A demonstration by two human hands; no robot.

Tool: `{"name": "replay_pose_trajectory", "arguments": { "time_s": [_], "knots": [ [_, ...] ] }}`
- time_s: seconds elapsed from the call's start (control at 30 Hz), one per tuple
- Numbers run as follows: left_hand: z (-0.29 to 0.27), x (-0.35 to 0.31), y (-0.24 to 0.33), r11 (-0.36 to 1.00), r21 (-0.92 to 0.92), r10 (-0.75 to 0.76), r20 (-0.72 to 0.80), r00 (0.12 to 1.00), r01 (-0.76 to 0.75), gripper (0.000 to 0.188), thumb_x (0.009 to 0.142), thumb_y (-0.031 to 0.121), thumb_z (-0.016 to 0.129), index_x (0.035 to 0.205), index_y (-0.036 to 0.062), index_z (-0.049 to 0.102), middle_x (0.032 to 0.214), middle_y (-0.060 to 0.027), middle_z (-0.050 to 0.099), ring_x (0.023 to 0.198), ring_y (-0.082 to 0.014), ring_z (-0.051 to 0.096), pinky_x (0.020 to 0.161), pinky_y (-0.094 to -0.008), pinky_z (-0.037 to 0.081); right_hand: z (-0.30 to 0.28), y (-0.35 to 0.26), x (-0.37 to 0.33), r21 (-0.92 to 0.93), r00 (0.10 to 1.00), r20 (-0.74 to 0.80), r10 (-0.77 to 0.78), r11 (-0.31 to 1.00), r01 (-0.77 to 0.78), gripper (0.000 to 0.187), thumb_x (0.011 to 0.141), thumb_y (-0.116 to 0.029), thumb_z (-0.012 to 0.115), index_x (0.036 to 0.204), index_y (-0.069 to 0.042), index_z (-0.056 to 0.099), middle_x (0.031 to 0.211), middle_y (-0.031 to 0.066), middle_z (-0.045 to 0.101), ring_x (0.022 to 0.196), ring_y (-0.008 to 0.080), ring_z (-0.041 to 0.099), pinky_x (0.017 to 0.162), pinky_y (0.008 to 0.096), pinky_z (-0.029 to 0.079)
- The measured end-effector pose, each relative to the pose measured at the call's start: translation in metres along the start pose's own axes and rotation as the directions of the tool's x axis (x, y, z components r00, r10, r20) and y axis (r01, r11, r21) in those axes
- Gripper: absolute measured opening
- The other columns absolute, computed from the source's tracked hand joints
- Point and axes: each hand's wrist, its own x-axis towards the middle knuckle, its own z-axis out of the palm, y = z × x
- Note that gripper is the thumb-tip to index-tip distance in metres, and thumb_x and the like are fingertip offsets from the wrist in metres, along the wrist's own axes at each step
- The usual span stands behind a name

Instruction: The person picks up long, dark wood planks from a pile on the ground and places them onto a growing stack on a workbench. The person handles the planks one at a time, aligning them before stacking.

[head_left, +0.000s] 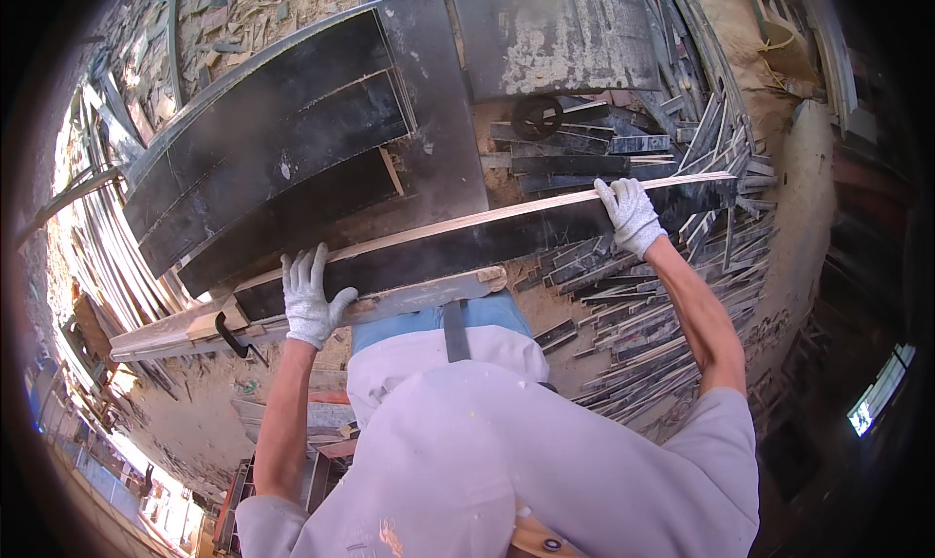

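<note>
A long black-faced plywood strip (458, 241) stands on its side in front of me, its pale raw edge upward. My left hand (314, 295), in a white glove, lies against its left part with the fingers stretched out and the thumb apart. Toward the strip's right end, my right hand (631, 215), also gloved, has its fingers over the upper edge and grips it. Beyond the strip, several black panels (263, 159) lie on a larger dark board (443, 120). A wooden rail (419, 295) runs along the near side, with a black clamp (231, 336) at its left.
Offcut strips (662, 315) are piled on the ground to the right. A worn grey board (565, 32) lies at the back, and a dark ring-shaped coil (538, 118) sits near it. Thin bundled strips (127, 227) stand at the left. Wood scraps (234, 22) cover the ground at far left.
</note>
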Motion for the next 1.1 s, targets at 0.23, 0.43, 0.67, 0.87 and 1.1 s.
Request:
{"name": "replay_pose_trajectory", "arguments": {
  "time_s": [0.23,0.43,0.67,0.87,1.1],
  "knots": [
    [0.041,0.023,0.059,0.999,0.049,0.024,-0.237,0.971,-0.012,0.074,0.090,0.057,0.074,0.148,0.0143,0.059,0.133,-0.0162,0.059,0.130,-0.0383,0.054,0.125,-0.0670,0.027,-0.021,0.008,-0.001,0.010,1.000,-0.009,0.017,1.000,-0.017,0.094,0.066,-0.003,0.072,0.154,0.001,0.042,0.110,0.0204,0.056,0.101,0.0397,0.058,0.093,0.0490,0.048],
    [0.035,0.029,0.065,1.000,0.017,0.030,-0.336,0.941,-0.026,0.060,0.092,0.051,0.074,0.137,0.0129,0.064,0.123,-0.0153,0.063,0.121,-0.0375,0.058,0.122,-0.0624,0.032,-0.019,0.018,-0.002,-0.055,0.999,-0.001,0.043,0.998,-0.043,0.100,0.063,-0.003,0.074,0.156,0.000,0.039,0.117,0.0218,0.058,0.108,0.0412,0.060,0.100,0.0511,0.047],
    [0.038,0.033,0.066,0.999,0.054,0.016,-0.362,0.932,0.003,0.057,0.095,0.049,0.071,0.138,0.0111,0.064,0.125,-0.0163,0.063,0.123,-0.0374,0.058,0.124,-0.0610,0.031,-0.033,0.021,0.013,-0.122,0.994,0.084,0.072,0.991,-0.062,0.105,0.057,-0.006,0.076,0.154,0.004,0.038,0.114,0.0228,0.058,0.106,0.0416,0.059,0.097,0.0497,0.047],
    [0.037,0.042,0.069,0.989,0.136,0.108,-0.448,0.888,-0.051,0.063,0.099,0.049,0.067,0.149,0.0128,0.059,0.130,-0.0174,0.063,0.127,-0.0382,0.056,0.129,-0.0624,0.023,-0.037,0.025,0.027,-0.259,0.990,0.112,0.083,0.964,-0.051,0.100,0.065,-0.012,0.075,0.155,0.007,0.038,0.116,0.0240,0.060,0.111,0.0382,0.060,0.098,0.0503,0.045],
    [0.036,0.041,0.070,0.991,0.135,0.052,-0.441,0.896,0.009,0.054,0.098,0.047,0.069,0.138,0.0122,0.065,0.120,-0.0169,0.064,0.118,-0.0390,0.058,0.116,-0.0560,0.037,-0.046,0.024,0.034,-0.309,0.988,0.094,0.125,0.947,-0.090,0.104,0.061,-0.010,0.074,0.155,0.008,0.035,0.118,0.0240,0.058,0.111,0.0397,0.058,0.100,0.0500,0.045]
  ]
}}
